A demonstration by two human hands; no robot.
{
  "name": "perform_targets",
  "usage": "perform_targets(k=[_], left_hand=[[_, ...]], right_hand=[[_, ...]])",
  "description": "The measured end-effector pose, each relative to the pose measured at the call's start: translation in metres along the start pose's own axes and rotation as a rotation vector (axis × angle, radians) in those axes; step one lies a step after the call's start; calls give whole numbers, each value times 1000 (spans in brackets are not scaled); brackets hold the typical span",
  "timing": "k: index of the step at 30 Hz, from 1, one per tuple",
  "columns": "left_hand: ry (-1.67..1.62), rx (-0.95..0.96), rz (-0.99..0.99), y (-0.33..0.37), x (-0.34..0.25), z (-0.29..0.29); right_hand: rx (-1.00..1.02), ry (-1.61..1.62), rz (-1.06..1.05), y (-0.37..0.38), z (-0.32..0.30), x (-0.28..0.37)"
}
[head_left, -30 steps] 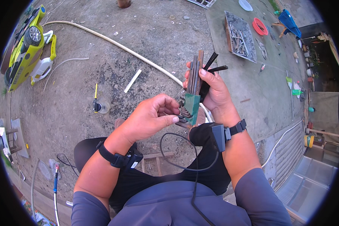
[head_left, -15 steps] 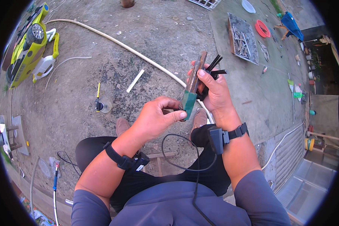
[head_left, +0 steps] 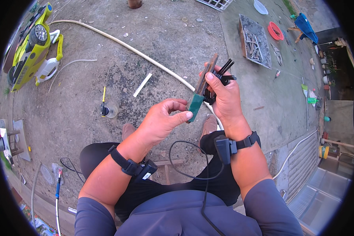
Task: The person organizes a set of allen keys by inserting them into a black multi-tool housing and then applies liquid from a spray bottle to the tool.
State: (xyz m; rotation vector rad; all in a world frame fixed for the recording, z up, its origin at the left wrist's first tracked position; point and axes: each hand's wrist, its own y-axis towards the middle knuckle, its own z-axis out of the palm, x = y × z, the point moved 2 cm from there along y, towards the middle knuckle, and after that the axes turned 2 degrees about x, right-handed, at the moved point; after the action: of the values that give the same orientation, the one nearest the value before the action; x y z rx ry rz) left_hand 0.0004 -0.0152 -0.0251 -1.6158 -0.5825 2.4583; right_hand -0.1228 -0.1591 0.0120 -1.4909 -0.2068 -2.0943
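Observation:
My right hand (head_left: pixel 226 92) is closed around a long bar (head_left: pixel 204 86), streaked brown along its upper length and green at its lower end. The thumb lies across its front. Several thin black rods (head_left: pixel 225 67) stick out beside the bar from the same grip, pointing up and to the right; how they join is hidden by the fingers. From the left, my left hand (head_left: pixel 165 118) pinches the lower green end between thumb and fingers. The bar tilts up to the right in front of my knees.
A pale hose (head_left: pixel 137 53) curves across the ground behind my hands. Left lie a white strip (head_left: pixel 142 85) and a clear bottle with a yellow-and-black top (head_left: pixel 111 110). A metal tray of scrap (head_left: pixel 255 41) sits far right. A black cable (head_left: pixel 171 151) loops between my forearms.
My left fingers have shifted slightly left and loosened along the green end, showing more of it. The bar has tipped a little, while my right hand keeps its grip.

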Motion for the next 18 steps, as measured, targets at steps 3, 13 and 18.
perform_targets(k=[3,13,18], left_hand=[[-65,9,-12,0,0,2],[79,-133,145,-2,-7,3],[483,-233,447,-7,-14,5]], right_hand=[[5,5,3,1,-1,-1],[-26,-60,-40,2,-5,-8],[-105,5,-29,1,-2,-7]])
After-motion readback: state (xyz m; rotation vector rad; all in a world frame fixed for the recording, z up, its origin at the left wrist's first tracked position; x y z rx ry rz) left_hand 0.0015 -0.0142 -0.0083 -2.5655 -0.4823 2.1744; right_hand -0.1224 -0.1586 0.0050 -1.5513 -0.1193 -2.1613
